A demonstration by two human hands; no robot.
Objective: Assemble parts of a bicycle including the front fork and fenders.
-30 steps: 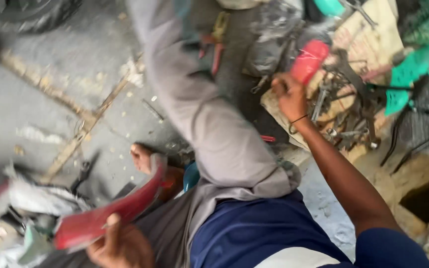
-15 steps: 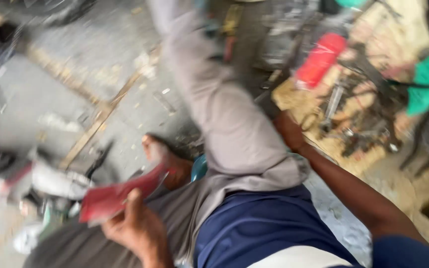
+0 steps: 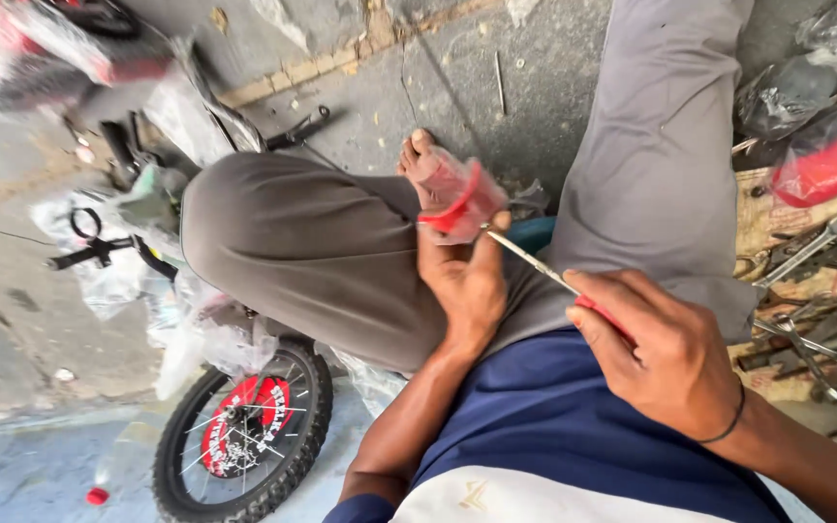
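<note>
Bare concrete floor [image 3: 360, 97] open at upper centre of the frame, bent grey-trousered knee [image 3: 293, 242] filling the middle, small bicycle wheel [image 3: 244, 436] and plastic wrapping [image 3: 186, 339] crowding lower left, spanners and tools [image 3: 816, 291] cluttering the right edge, blurred red bicycle parts [image 3: 60, 48] blocking upper left

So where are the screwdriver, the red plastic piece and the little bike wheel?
screwdriver [image 3: 533, 261]: head view, on its metal shaft.
red plastic piece [image 3: 459, 199]: head view, on its curved red edge above the left hand.
bike wheel [image 3: 244, 436]: head view, on the red centre disc.
</note>
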